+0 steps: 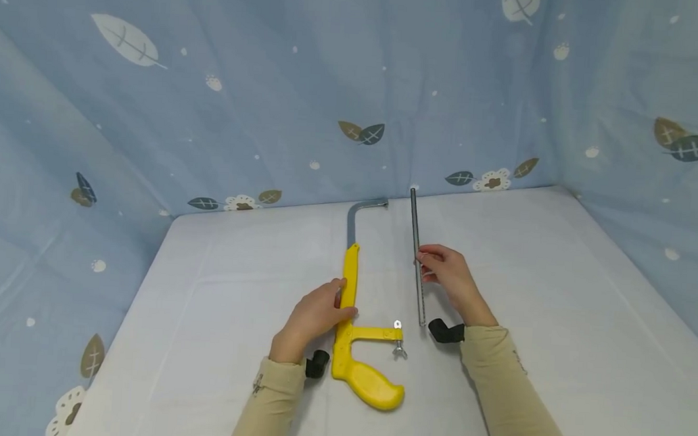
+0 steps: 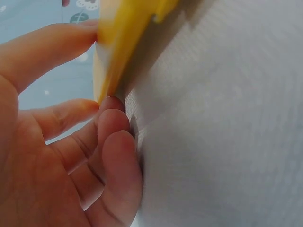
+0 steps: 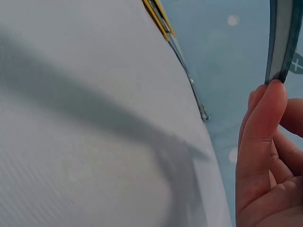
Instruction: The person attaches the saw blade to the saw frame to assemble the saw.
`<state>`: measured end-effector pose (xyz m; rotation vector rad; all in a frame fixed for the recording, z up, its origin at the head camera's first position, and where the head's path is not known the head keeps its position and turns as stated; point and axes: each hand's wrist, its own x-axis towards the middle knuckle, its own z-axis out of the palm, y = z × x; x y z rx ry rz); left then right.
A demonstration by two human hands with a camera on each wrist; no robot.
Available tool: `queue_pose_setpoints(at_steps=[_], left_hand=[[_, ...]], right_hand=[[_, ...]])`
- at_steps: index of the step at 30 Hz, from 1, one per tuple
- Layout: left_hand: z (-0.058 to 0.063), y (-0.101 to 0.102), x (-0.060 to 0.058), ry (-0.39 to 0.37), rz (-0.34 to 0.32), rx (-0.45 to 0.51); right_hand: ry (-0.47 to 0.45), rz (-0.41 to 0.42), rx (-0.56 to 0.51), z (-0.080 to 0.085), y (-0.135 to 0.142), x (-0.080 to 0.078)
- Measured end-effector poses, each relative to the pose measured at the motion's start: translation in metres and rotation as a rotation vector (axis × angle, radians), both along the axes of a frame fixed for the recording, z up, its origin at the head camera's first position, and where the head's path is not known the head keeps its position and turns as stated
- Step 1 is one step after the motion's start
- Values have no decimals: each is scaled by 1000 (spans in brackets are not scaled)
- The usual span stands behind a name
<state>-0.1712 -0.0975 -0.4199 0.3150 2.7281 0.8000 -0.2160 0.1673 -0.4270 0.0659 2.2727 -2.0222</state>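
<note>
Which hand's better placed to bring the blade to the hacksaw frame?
Probably the right hand: it pinches the hacksaw blade on the open side of the yellow hacksaw frame, wing nut side. The left hand is occupied gripping the frame.

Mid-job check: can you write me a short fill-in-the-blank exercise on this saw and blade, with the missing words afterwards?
The saw handle is coloured ____.
The person's ____ hand pinches the blade.
The cloth under the saw frame is coloured ____.
Of "touching" or "apart", the blade and saw frame are ____.
Missing words: yellow; right; white; apart.
</note>
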Motion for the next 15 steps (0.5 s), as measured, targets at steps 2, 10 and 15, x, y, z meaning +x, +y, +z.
queue_pose_setpoints(at_steps=[2, 10, 15], left_hand=[[0, 0, 0, -7, 1, 6], [-1, 0, 1, -18, 8, 8], [0, 0, 1, -8, 7, 11]], right_hand=[[-7, 0, -4, -1, -2, -1], [-34, 17, -13, -7, -14, -7], [-35, 14, -16, -6, -20, -9]])
